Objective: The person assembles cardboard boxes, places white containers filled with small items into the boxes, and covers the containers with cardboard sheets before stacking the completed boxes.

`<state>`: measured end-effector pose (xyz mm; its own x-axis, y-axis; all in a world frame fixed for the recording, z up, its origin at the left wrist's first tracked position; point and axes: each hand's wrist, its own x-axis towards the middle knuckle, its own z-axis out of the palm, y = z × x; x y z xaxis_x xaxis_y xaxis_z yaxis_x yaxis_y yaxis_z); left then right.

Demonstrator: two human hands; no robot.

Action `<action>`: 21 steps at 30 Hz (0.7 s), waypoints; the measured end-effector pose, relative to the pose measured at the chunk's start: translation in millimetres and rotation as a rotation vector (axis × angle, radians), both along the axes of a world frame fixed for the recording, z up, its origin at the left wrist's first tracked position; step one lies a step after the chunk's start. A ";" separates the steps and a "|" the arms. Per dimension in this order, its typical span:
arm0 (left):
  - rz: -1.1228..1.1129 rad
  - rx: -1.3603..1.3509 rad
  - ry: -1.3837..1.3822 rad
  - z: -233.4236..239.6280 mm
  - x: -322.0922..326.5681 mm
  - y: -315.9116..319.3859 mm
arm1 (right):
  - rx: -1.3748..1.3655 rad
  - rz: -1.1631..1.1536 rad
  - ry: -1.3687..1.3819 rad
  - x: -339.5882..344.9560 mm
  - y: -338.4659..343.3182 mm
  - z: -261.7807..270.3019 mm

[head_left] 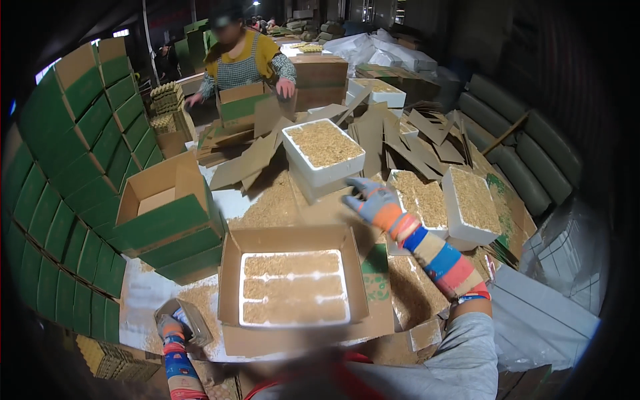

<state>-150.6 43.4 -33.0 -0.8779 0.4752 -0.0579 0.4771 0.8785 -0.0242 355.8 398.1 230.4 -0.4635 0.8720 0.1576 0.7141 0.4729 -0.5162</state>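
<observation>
My left hand [171,327], in a grey and orange glove, is at a small clear plastic container [192,320] on the table's near left; whether its fingers grip the rim is hard to tell. My right hand [372,202], gloved with a striped sleeve, reaches out over the table with its fingers apart and nothing in them. Just beyond it stand stacked white foam boxes [325,167], the top one filled with sawdust-like material. Before me, an open cardboard box [295,237] holds a white foam tray [295,287] with filled compartments.
Green cardboard boxes [85,125] are stacked high at the left; an open one [165,220] stands nearer. Loose cardboard sheets [255,155] lie mid-table. More filled foam boxes [470,200] are at the right. Across the table a person in an apron [245,70] handles a green box [245,107].
</observation>
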 end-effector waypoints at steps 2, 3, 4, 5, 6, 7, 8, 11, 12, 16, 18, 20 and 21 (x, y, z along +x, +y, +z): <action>-0.113 -0.068 0.059 -5.1 -3.7 1.8 | -0.040 -0.130 -0.311 44.7 75.4 -60.1; -0.045 -0.033 0.020 6.8 3.6 4.7 | -0.259 -0.160 -0.399 53.2 96.9 -74.7; 0.035 0.007 -0.023 19.5 13.2 4.4 | -0.313 -0.220 -0.361 56.8 120.4 -104.8; 0.051 0.040 0.042 25.3 12.7 3.5 | -0.367 -0.277 -0.324 58.7 139.3 -136.7; 0.024 0.080 0.211 27.7 10.0 -3.1 | -0.382 -0.238 -0.329 55.2 144.0 -159.5; 0.010 0.253 0.130 66.0 26.9 12.9 | -0.382 -0.247 -0.376 61.0 144.2 -177.1; -0.059 0.574 0.075 112.4 47.7 24.6 | -0.365 -0.249 -0.421 62.1 146.4 -183.0; -0.475 1.162 -0.112 253.8 171.7 73.4 | -0.229 -0.257 -0.587 46.6 140.7 -159.9; -0.578 1.216 -0.310 270.4 198.3 87.7 | -0.207 -0.278 -0.685 41.5 126.9 -123.7; -1.234 0.311 -0.022 270.4 253.6 127.7 | -0.064 -0.361 -0.680 69.0 119.7 -69.2; -1.150 0.269 0.006 266.8 243.9 133.3 | 0.114 -0.322 -0.535 86.3 103.7 -33.6; -0.963 0.632 -0.023 251.4 213.7 130.6 | 0.233 -0.290 -0.239 136.6 103.6 -21.5; -0.890 0.719 -0.140 239.3 196.4 125.1 | 0.271 -0.275 -0.217 120.5 71.0 17.8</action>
